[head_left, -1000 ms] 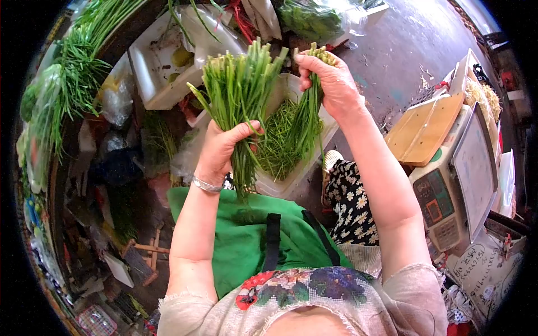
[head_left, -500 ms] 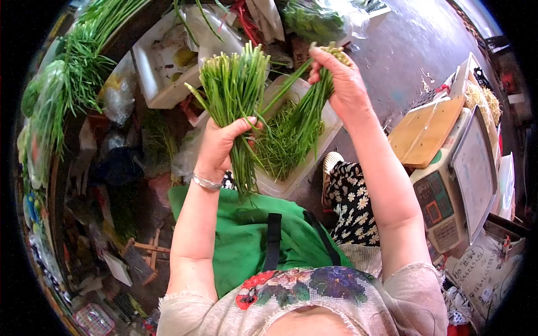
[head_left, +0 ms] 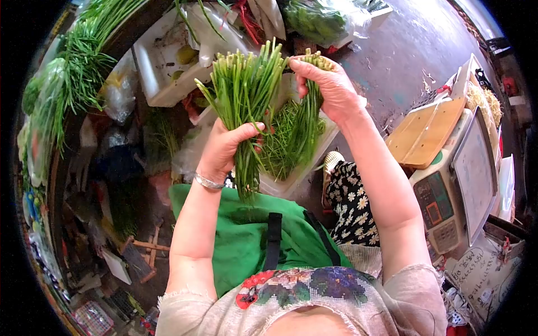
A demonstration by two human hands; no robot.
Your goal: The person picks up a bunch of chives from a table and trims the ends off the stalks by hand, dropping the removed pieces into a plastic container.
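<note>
My left hand is wrapped round a thick bunch of long green vegetable stems, pale cut ends up and thin leaves hanging below the fist. At its right, my right hand is closed on a smaller bunch of the same stems, thumb and forefinger at its cut ends, nearly touching the first bunch. The leaves of this smaller bunch trail down into a pale plastic tub. More loose green stems and leaves lie in the tub, below and between my hands.
A white foam box stands at the upper left. Bagged greens sit at the top, with more bunches along the left. A weighing scale and a wooden board are at the right. Green cloth covers my lap.
My right hand has moved left and slightly down with the smaller bunch, closing the gap to the larger one. The bunch in my left hand has shifted a little right.
</note>
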